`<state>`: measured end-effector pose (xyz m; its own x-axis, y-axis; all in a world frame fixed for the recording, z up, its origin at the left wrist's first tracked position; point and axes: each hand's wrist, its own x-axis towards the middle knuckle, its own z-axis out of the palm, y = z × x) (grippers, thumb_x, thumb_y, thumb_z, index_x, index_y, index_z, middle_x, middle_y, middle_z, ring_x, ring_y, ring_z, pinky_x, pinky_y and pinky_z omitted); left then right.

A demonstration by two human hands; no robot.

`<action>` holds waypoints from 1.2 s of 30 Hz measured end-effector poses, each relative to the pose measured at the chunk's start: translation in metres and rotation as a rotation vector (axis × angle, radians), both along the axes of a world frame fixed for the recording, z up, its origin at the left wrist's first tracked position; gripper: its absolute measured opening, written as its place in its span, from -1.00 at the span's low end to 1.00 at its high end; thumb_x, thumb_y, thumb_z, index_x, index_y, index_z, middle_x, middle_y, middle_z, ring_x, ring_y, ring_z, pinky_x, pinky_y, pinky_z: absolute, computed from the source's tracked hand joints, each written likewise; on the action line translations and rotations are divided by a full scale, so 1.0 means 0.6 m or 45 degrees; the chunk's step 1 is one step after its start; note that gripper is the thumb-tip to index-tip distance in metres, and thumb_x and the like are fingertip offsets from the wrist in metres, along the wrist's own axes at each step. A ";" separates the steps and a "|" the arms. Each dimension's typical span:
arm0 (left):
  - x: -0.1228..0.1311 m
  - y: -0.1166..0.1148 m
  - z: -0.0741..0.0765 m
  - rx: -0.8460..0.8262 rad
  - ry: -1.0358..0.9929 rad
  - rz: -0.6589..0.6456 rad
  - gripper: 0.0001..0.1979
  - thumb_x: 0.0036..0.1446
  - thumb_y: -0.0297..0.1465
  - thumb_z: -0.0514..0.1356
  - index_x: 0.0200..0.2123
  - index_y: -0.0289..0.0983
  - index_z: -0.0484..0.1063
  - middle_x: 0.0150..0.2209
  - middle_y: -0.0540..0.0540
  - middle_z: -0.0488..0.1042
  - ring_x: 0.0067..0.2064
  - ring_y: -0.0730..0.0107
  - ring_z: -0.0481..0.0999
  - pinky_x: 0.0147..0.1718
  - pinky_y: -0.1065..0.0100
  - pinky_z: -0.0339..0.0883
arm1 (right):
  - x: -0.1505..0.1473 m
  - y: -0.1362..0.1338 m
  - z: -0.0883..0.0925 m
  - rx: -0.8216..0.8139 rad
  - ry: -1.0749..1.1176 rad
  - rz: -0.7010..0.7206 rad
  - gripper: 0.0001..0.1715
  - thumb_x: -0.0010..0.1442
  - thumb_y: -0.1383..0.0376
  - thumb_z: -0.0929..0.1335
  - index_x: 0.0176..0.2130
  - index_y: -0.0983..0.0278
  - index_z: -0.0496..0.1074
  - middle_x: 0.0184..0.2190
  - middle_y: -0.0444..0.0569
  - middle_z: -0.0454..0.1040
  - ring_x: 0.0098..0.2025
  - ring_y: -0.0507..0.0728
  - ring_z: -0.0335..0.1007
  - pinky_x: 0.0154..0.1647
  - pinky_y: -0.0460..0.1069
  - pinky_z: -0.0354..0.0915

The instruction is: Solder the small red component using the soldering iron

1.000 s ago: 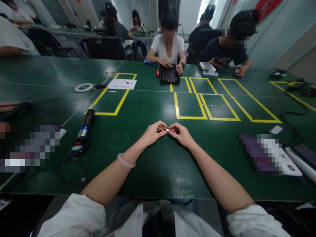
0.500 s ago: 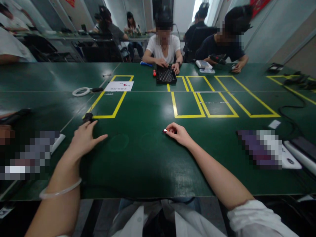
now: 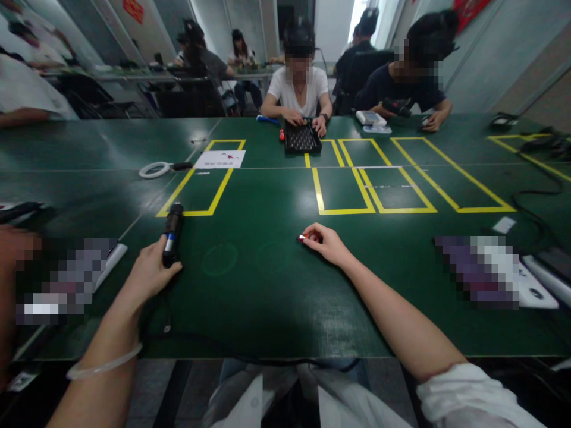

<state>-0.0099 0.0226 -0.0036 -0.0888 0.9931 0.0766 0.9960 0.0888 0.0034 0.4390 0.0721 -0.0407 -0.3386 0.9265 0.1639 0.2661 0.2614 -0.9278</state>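
Note:
My left hand (image 3: 154, 266) is closed around the lower part of a black flashlight (image 3: 173, 229) with a blue and silver band. The flashlight points up and away from me, and a thin cord hangs below my hand. Most of my left fingers are hidden. In the middle of the table, my right hand (image 3: 328, 245) pinches a small red thing with a shiny end (image 3: 301, 238) between thumb and fingertips. Most of that thing is covered by my fingers, so its kind does not show.
Yellow tape outlines (image 3: 345, 211) mark the green table (image 3: 267, 309). A paper sheet (image 3: 220, 159) and a white ring (image 3: 154, 170) lie beyond my left hand. Blurred-out flat devices lie left and right. Across the table a person handles a black tray (image 3: 302, 142); another person's hand (image 3: 18, 249) is at far left.
My left hand has closed on the flashlight, which now stands out fully above the hand; before, only its black end showed at my fingertips. My right hand keeps its pinch in place.

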 end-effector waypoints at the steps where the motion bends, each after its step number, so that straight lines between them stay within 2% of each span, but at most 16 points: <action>1: 0.012 0.004 -0.001 -0.018 -0.032 -0.020 -0.28 0.10 -0.21 0.03 0.26 -0.48 0.07 0.14 -0.35 0.34 0.14 0.01 0.33 0.09 0.15 0.27 | -0.001 0.000 0.000 0.002 0.002 0.000 -0.77 0.14 0.21 0.39 -0.23 0.31 0.42 -0.49 -0.17 0.33 -0.47 -0.01 0.20 -0.44 -0.10 0.15; 4: 0.060 0.020 -0.005 -0.071 -0.163 -0.122 -0.20 0.11 -0.22 0.03 0.33 -0.49 -0.10 0.27 -0.39 0.15 0.27 -0.05 0.18 0.19 0.08 0.15 | -0.002 0.001 0.000 0.003 0.006 0.000 -0.78 0.13 0.22 0.39 -0.23 0.31 0.42 -0.49 -0.17 0.33 -0.48 -0.02 0.20 -0.45 -0.10 0.14; 7: 0.126 0.037 -0.007 -0.092 -0.249 -0.268 -0.13 0.10 -0.18 0.07 0.36 -0.46 -0.18 0.33 -0.41 0.03 0.32 -0.11 0.11 0.23 0.02 0.10 | -0.001 0.001 -0.001 -0.001 0.023 -0.005 -0.78 0.13 0.21 0.38 -0.24 0.30 0.41 -0.50 -0.17 0.34 -0.48 -0.01 0.20 -0.45 -0.10 0.14; 15: 0.325 0.069 -0.016 -0.141 -0.422 -0.537 -0.10 0.09 -0.21 0.16 0.38 -0.37 -0.20 0.36 -0.44 -0.05 0.37 -0.15 0.00 0.21 -0.04 0.11 | 0.001 0.002 -0.002 0.020 0.051 -0.072 -0.76 0.13 0.19 0.38 -0.24 0.30 0.40 -0.52 -0.19 0.30 -0.51 -0.02 0.16 -0.47 -0.09 0.13; 20: 0.410 0.085 -0.035 -0.110 -0.656 -0.690 -0.10 0.09 -0.26 0.16 0.38 -0.39 -0.23 0.38 -0.43 -0.08 0.40 -0.06 -0.06 0.27 -0.04 0.01 | 0.001 0.003 -0.006 0.068 0.106 -0.096 -0.78 0.12 0.24 0.37 -0.22 0.28 0.36 -0.49 -0.18 0.31 -0.50 -0.02 0.17 -0.47 -0.09 0.14; 25: 0.439 0.081 -0.038 -0.142 -0.703 -0.710 -0.09 0.08 -0.26 0.17 0.38 -0.41 -0.22 0.39 -0.40 -0.11 0.40 -0.04 -0.06 0.29 0.03 0.00 | 0.004 0.003 -0.008 0.127 0.066 -0.087 -0.86 0.11 0.30 0.35 -0.27 0.26 0.31 -0.50 -0.20 0.29 -0.50 -0.02 0.18 -0.46 -0.10 0.15; 30: 0.435 0.066 -0.033 -0.075 -0.609 -0.663 -0.08 0.05 -0.23 0.20 0.37 -0.34 -0.17 0.38 -0.36 -0.06 0.34 -0.13 0.07 0.22 -0.02 0.12 | 0.006 0.000 -0.010 0.194 0.005 0.023 -0.89 0.11 0.35 0.35 -0.32 0.25 0.28 -0.48 -0.19 0.29 -0.47 -0.01 0.21 -0.43 -0.10 0.18; 36: 0.436 0.059 -0.027 -0.025 -0.561 -0.675 -0.14 0.05 -0.27 0.17 0.36 -0.30 -0.12 0.33 -0.32 0.04 0.25 -0.09 0.20 0.13 -0.01 0.21 | 0.003 -0.002 -0.009 0.391 -0.157 0.081 -0.94 0.18 0.35 0.34 -0.30 0.26 0.32 -0.40 -0.14 0.27 -0.43 0.00 0.21 -0.37 -0.09 0.19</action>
<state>0.2514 0.0579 -0.0197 0.3907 0.9117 0.1267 0.8110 -0.4061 0.4211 0.4407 0.0712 -0.0463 -0.4289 0.8165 0.3863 0.3456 0.5435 -0.7650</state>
